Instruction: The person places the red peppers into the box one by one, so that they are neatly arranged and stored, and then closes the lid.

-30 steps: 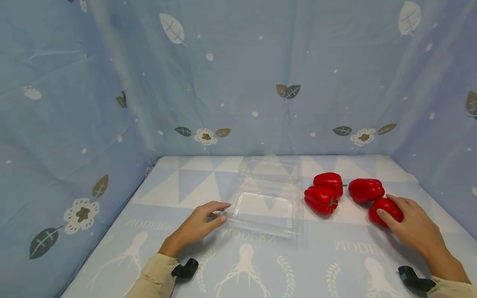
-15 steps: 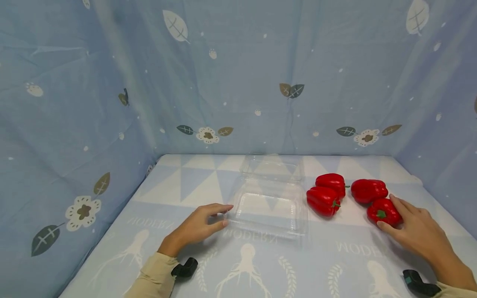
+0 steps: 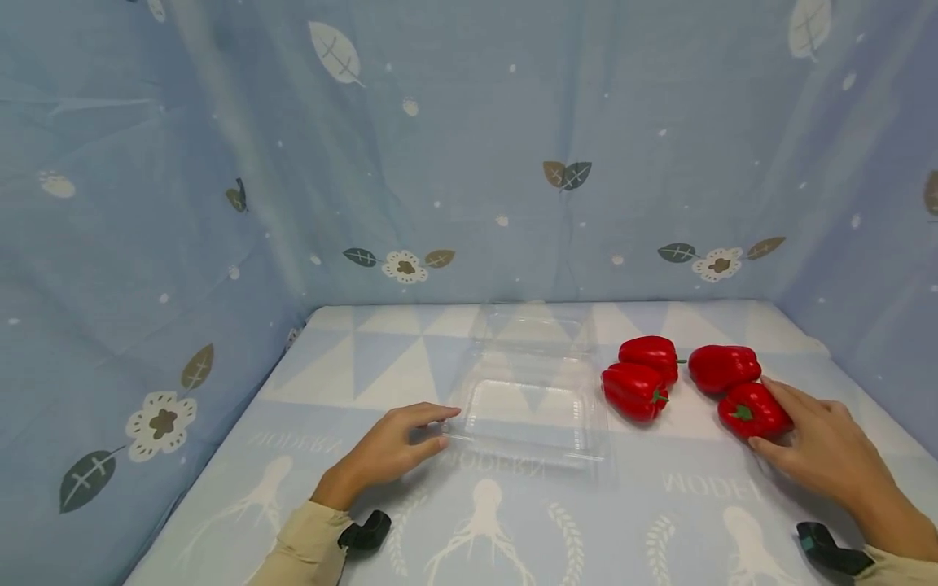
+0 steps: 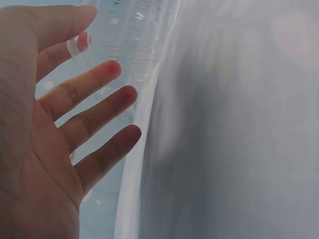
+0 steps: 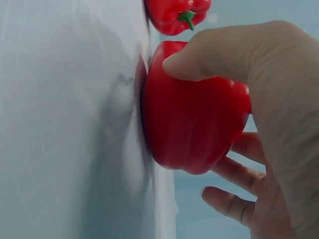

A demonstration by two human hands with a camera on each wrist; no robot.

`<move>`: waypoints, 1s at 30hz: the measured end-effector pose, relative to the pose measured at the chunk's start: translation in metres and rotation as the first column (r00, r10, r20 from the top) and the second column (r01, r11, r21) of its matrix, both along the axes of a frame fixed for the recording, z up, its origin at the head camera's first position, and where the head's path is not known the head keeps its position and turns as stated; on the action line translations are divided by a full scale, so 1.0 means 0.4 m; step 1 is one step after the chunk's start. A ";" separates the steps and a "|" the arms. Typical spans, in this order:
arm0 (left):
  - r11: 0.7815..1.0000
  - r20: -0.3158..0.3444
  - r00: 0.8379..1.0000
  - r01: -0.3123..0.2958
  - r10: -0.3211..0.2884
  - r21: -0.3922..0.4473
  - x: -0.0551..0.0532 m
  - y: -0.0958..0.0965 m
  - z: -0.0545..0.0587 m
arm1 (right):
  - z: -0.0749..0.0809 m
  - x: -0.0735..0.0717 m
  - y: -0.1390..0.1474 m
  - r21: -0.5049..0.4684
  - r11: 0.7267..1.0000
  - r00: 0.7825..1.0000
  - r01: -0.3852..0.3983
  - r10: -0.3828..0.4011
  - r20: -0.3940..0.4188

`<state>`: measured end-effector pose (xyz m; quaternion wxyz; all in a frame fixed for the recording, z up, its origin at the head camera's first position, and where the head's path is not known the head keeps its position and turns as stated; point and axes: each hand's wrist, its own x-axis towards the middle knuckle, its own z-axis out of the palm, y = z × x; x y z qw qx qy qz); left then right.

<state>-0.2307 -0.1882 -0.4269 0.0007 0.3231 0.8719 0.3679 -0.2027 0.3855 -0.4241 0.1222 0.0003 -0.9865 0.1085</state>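
My right hand [image 3: 830,448] grips a red bell pepper [image 3: 753,411] at the right of the table, thumb on its near side and fingers on its far side. In the right wrist view this bell pepper [image 5: 194,109] rests on the cloth under the thumb. Its green stem faces front left in the head view. My left hand [image 3: 388,446] is at the left edge of a clear plastic clamshell box [image 3: 528,452], its fingers extended. In the left wrist view the left hand's fingers [image 4: 89,89] are spread, with the index fingertip at the clear rim.
Behind the gripped one lies another red bell pepper [image 3: 721,368]. Two more, a front pepper [image 3: 632,392] and a back pepper [image 3: 650,354], lie between it and the box. The box's raised lid [image 3: 531,330] is at the back, near the blue patterned curtain [image 3: 469,146].
The bell pepper at my right hand has turned, bringing its stem into view toward the front left. My left hand and the box have barely moved.
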 end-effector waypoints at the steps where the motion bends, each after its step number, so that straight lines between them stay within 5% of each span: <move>1: 1.000 -0.004 1.000 -0.002 0.002 0.002 0.000 0.000 -0.001 | -0.002 -0.001 -0.001 -0.001 1.000 1.000 -0.004 0.004 -0.015; 7: 1.000 -0.023 1.000 0.005 -0.005 0.020 0.002 0.005 -0.003 | -0.010 -0.003 -0.001 -0.007 1.000 0.998 -0.026 0.025 -0.052; 22: 0.999 -0.036 0.999 0.029 -0.027 0.046 0.000 0.004 -0.012 | -0.011 -0.002 -0.016 -0.195 0.980 0.999 -0.037 0.031 -0.036; 30: 0.994 -0.044 0.998 0.051 -0.047 0.095 -0.005 0.015 -0.016 | 0.013 0.001 -0.045 -0.323 0.944 0.994 -0.063 0.030 -0.106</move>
